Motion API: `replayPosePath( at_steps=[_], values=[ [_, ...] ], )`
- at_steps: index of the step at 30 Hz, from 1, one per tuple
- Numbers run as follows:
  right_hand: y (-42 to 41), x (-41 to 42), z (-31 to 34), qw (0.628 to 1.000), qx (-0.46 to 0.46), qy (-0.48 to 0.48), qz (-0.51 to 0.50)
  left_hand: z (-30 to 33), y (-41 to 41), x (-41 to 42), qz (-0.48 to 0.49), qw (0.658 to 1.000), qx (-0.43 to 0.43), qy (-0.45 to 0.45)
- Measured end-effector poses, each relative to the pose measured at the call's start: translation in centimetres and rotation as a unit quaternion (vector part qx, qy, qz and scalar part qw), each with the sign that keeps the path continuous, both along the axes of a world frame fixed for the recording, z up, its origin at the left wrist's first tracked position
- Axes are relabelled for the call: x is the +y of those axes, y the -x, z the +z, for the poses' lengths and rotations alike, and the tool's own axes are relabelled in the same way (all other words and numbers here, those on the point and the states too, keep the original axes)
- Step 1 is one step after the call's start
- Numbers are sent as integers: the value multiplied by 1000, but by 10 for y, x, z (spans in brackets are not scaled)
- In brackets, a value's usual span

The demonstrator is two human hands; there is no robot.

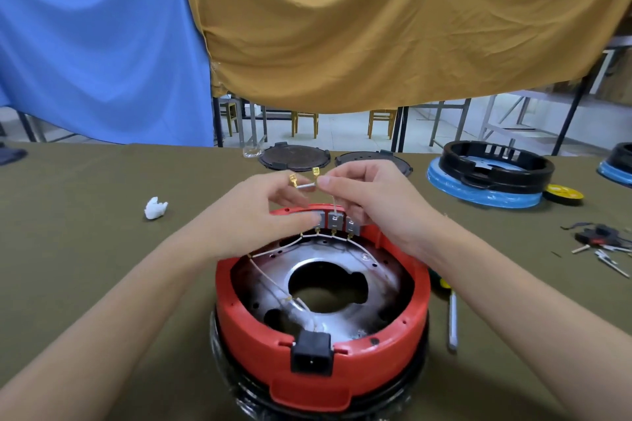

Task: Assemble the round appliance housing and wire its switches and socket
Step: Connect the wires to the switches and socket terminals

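Head view: an olive table (85,249) carries a red round housing (321,352) at 6 o'clock, with a black socket (311,354) on its near rim and three grey switches (337,223) on the far rim. A white scrap (155,208) lies at 9 o'clock. A black ring on a blue base (492,178) and loose connectors (602,243) sit at 2 to 3 o'clock. A screwdriver (451,314) lies just right of the housing. Both hands meet above the switches, partly hiding them. The left hand (260,212) pinches a brass-tipped white wire (304,185). The right hand (369,202) pinches the same wire beside it.
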State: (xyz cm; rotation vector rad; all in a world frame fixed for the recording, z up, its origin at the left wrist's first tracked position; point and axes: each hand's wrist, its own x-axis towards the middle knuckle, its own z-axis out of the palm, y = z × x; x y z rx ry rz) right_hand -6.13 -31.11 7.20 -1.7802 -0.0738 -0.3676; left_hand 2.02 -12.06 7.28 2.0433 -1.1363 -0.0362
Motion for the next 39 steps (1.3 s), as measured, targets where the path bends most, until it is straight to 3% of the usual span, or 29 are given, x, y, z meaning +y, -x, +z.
replayPosePath(
  at_steps=[3,7,15,18,26,32,39],
  values=[
    [0,5,-4,999,-2,-43,7,2,4,-2,-59,976,151,147],
    [1,9,-6,998,6,-62,31,-2,1,-4,-40,943,236,234],
    [3,11,-7,996,-79,14,-39,-3,3,-4,-41,948,231,216],
    [3,11,-7,995,-98,2,-26,-2,2,-2,-52,948,242,200],
    [2,7,-6,977,-45,-175,111,-3,-2,2,-157,868,405,240],
    [6,7,-3,947,14,-223,232,-6,-1,1,-194,847,427,253],
    [11,9,-2,932,19,-229,280,-7,-1,4,-264,832,427,235]
  ],
)
